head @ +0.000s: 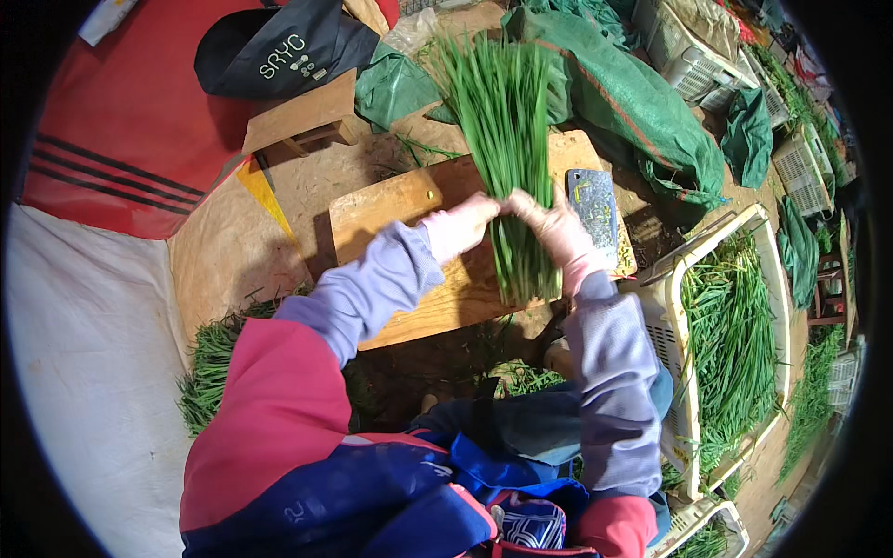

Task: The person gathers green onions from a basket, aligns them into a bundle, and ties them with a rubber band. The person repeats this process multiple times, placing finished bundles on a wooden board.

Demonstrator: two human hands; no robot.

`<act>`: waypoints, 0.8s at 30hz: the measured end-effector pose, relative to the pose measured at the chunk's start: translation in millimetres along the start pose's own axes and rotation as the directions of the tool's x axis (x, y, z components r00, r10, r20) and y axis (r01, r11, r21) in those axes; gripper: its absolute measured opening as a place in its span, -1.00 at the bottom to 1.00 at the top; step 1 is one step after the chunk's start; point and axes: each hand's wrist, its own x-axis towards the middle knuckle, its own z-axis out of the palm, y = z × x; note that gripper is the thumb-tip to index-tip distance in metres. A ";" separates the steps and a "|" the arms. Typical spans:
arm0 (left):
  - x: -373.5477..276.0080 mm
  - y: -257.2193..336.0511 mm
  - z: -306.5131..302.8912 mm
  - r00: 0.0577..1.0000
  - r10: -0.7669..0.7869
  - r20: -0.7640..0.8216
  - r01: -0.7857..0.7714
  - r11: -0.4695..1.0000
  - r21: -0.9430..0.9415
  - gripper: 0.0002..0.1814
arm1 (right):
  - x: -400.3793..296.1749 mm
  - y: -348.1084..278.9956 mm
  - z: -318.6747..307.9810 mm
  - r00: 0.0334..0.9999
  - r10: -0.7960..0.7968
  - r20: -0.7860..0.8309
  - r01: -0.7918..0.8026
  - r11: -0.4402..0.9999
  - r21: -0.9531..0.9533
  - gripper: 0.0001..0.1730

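A large bunch of long green garlic chives is held over a low wooden table, its leafy tips pointing away from me. My left hand closes on the bunch's left side, partway down its length. Across from it, my right hand grips the right side, thumb and fingers around the stalks. The two hands nearly meet in front of the bunch. Right of my right hand, a cleaver blade with green scraps on it lies flat on the table; its handle is not visible.
A white plastic crate full of chives stands at my right. More chives lie on the left. Beyond the table are a filled green woven sack, a small wooden stool and a black bag.
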 end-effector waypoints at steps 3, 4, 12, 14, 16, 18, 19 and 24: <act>-13.0 -54.0 -4.1 0.974 0.018 -0.227 -0.040 0.995 -0.093 -0.53 | -34.8 56.3 35.8 0.988 -0.063 -0.138 -0.005 0.894 -0.448 0.13; -21.7 -68.2 -7.4 0.975 0.021 -0.222 -0.039 0.996 -0.078 -0.52 | -42.5 67.6 43.3 0.993 -0.023 -0.112 -0.015 0.944 -0.328 0.16; -48.7 -61.6 -29.6 0.969 -0.221 -0.112 0.155 0.893 -0.422 -0.62 | -45.5 56.9 34.5 0.965 0.075 0.253 -0.123 0.976 0.178 0.12; -55.0 -48.9 -31.2 0.912 -0.342 -0.225 0.298 0.932 -0.207 -0.55 | -33.6 58.7 24.0 0.980 0.025 0.199 0.008 0.986 -0.165 0.09; -69.9 -43.0 -33.9 0.929 -0.301 -0.215 0.312 0.950 0.016 -0.27 | -25.5 69.0 15.4 0.984 0.008 0.180 0.040 0.964 -0.262 0.22; -79.3 -33.9 -42.4 0.917 -0.371 -0.149 0.386 0.918 0.091 -0.14 | -23.0 82.9 8.7 0.978 -0.045 0.206 0.086 0.977 -0.197 0.18; -83.4 -28.6 -49.2 0.930 -0.363 -0.054 0.367 0.918 0.149 -0.15 | -24.8 89.2 4.6 0.979 -0.035 0.200 0.059 0.991 -0.116 0.17; -100.3 -13.0 -77.4 0.920 -0.355 -0.167 0.393 0.840 0.374 -0.55 | -44.8 86.7 -15.0 0.993 0.036 0.111 -0.013 0.981 -0.196 -0.04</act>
